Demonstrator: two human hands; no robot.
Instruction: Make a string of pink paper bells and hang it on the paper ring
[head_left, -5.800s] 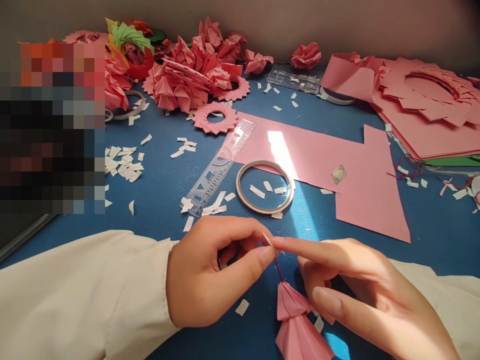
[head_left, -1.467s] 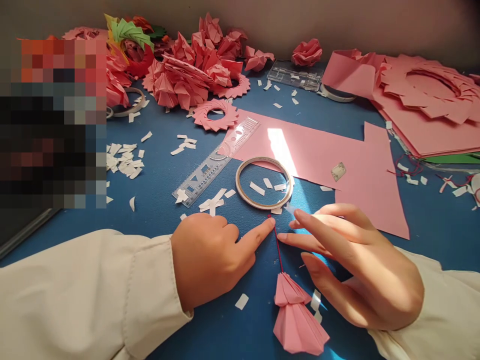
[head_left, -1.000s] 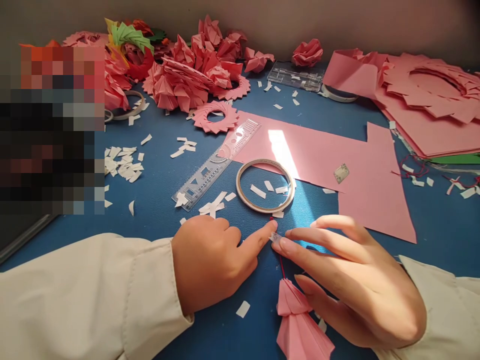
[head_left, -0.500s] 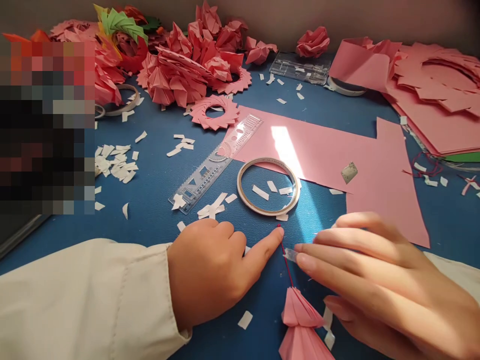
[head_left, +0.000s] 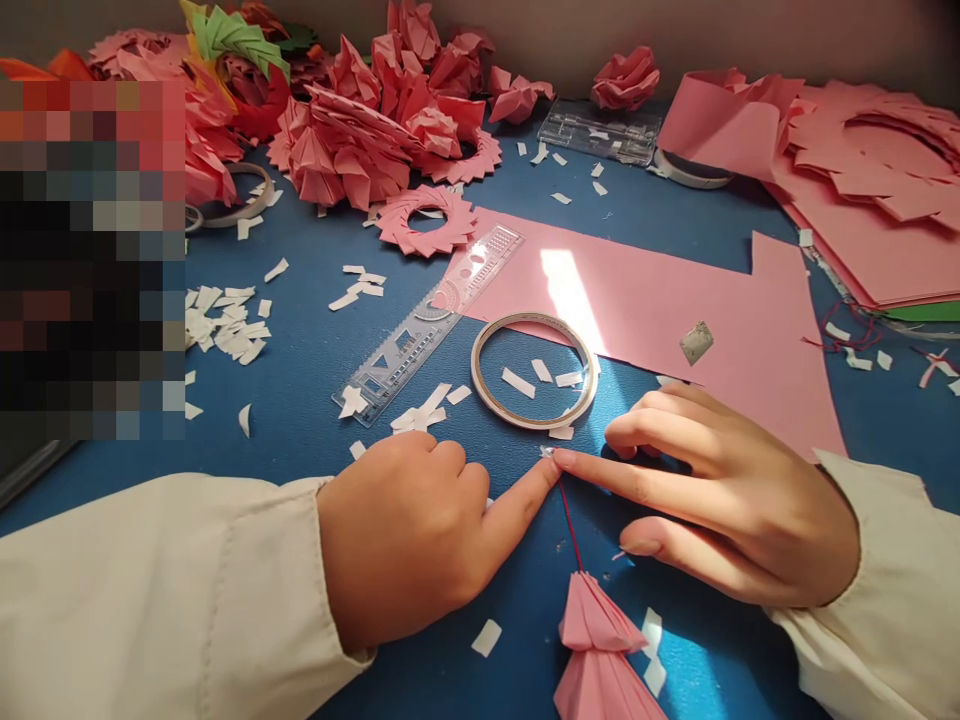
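Note:
My left hand (head_left: pixel 409 545) reaches in with its index finger stretched out and the other fingers curled. That fingertip presses on the upper end of a red thread (head_left: pixel 570 525), where a small bit of clear tape (head_left: pixel 547 453) lies on the table. From the right, my right hand (head_left: pixel 720 490) touches the same spot with its index fingertip, its thumb held apart below. The thread runs down to a pleated pink paper ornament (head_left: pixel 600 615), two tiers of it visible, the lower one cut off by the frame's bottom edge.
Just beyond my fingers lies a tape roll (head_left: pixel 480 375), with a clear ruler (head_left: pixel 427 325) and a pink sheet (head_left: pixel 645 290) behind. White paper scraps (head_left: pixel 225 320) are scattered on the blue table. Pink folded paper flowers (head_left: pixel 352 140) and a clear plastic case (head_left: pixel 600 132) stand at the back.
My right hand has moved left and up, and its index finger has come to the thread's end. The clear tape has left its fingertips and now lies there. The left hand stays nearly still.

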